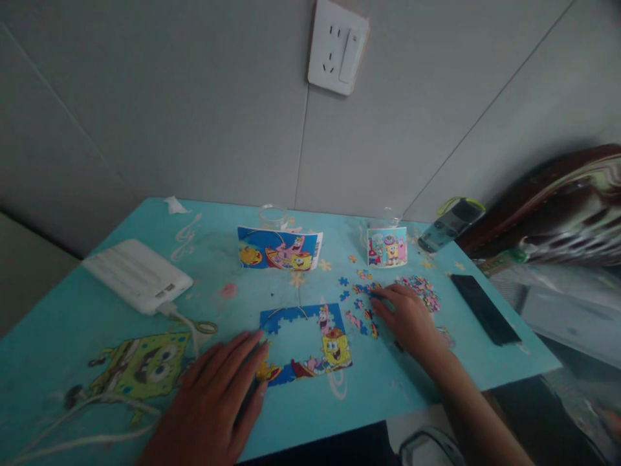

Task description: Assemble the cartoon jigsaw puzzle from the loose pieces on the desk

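Observation:
A partly assembled jigsaw puzzle (337, 346) lies in front of me, its cartoon border joined around a bare middle. My left hand (220, 382) lies flat, fingers stretched, with the fingertips at the puzzle's left edge; it holds nothing. To the right, loose puzzle pieces (356, 317) are scattered on the table. My right hand (405, 317) reaches among them, thumb and forefinger drawn together on a puzzle piece (375, 288) that is mostly hidden. Behind the puzzle, a picture card (279, 251) with a similar cartoon scene stands upright.
A second pile of pieces (427, 294) sits beyond my right hand, near a smaller upright card (387, 247). A black phone-like slab (485, 309) and a grey device (451, 223) lie at right. At left are a white power bank (138, 275) and its cable (87, 439).

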Available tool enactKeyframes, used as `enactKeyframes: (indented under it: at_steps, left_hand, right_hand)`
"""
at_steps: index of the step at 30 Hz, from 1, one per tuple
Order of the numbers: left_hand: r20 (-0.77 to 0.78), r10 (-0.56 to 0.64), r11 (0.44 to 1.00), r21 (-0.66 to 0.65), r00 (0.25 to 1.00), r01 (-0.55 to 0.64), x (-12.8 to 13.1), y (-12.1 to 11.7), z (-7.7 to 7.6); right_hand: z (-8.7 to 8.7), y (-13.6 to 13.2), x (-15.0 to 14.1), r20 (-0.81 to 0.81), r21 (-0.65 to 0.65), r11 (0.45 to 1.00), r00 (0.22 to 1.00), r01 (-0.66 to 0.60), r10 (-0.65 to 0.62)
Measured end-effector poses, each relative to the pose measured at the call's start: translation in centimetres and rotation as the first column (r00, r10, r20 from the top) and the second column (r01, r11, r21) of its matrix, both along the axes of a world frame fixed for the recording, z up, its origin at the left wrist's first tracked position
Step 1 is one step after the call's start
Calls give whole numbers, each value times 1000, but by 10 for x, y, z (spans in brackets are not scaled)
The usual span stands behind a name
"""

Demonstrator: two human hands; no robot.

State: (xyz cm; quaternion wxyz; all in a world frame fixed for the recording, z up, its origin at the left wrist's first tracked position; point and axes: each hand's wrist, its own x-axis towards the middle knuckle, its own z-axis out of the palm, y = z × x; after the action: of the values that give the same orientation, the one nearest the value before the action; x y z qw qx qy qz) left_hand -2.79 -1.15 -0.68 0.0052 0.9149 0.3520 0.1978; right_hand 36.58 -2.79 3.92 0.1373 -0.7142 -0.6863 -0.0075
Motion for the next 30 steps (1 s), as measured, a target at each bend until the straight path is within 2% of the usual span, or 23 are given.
enactKeyframes:
  at_steps: [5,8,11,15,17,21,26,30]
  left_hand:
    - [-15,41,997,-72,999,-42,5,-5,13]
    - [-13,48,993,-103,999,-49,7,-6,18]
    - [-18,53,991,-121,998,-55,7,-7,21]
    - [-33,58,988,-140,998,-62,8,-8,23]
    - [-39,58,987,-146,998,-63,9,-8,24]
    - [-4,71,985,-158,997,-71,12,-9,26]
    - [52,92,979,-185,994,-80,13,-9,29]
    - [52,93,975,-209,994,-80,13,-9,31]
  right_hand:
    - [-1,8,10,-33,-17,1000,999,14,-14]
    - [11,11,2,-142,-88,994,987,66,-78]
    - [29,15,-31,-323,-156,988,946,-15,-37]
    - [39,22,-97,-597,-141,956,792,-258,125]
    - [34,27,-125,-622,-132,923,755,-360,205]
    - [18,35,-155,-652,-62,899,700,-433,292]
    - [2,35,-160,-664,-50,920,702,-388,259]
    - [-5,32,-159,-576,-26,918,757,-395,309]
